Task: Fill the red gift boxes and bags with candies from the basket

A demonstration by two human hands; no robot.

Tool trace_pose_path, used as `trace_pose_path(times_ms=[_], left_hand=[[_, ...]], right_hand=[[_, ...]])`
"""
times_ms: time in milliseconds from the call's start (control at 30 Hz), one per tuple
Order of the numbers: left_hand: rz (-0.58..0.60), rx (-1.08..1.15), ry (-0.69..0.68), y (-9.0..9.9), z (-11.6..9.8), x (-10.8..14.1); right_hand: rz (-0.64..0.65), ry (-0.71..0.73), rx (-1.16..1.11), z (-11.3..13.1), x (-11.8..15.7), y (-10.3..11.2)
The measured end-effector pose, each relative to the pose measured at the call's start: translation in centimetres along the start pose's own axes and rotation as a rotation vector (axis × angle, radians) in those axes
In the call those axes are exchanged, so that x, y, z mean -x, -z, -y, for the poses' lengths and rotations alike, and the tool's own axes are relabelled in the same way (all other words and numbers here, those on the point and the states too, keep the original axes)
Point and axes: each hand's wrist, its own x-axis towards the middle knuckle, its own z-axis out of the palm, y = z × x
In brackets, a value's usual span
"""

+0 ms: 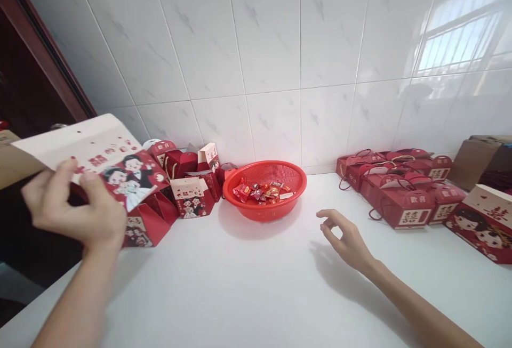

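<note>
My left hand (80, 204) grips a red and cream cardboard gift box (134, 177) with a cartoon couple printed on it, its pale flap raised at an angle. The box is held up in front of other red boxes at the left. Over the white table, my right hand (344, 236) hovers with curved fingers apart and nothing in them. Between the hands, nearer the wall, stands a red plastic basket (266, 213) with wrapped candies (272, 192) in it.
Several red boxes (192, 199) crowd the left side by the wall. On the right sit closed red boxes (406, 199) with cord handles. A larger printed box (482, 223) and a brown carton (480, 159) are at the far right. White tiles (272, 60) back the table (224, 294).
</note>
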Motion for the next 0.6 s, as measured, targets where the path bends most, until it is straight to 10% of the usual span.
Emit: trace_pose_path(times_ms=[133,300,600], left_hand=[[0.382,0.281,-0.074,3.1,-4.5,7.8],[1.072,0.612,0.373,3.7,-7.8,17.6],[1.294,0.814,0.462,-0.3,-10.0,22.2]], right_hand=[[0.037,-0.060,-0.031,0.2,0.1,-0.1],[0.235,-0.089,-0.271,0.4,0.2,-0.2],[0.192,-0.116,-0.446,1.9,0.0,0.0]])
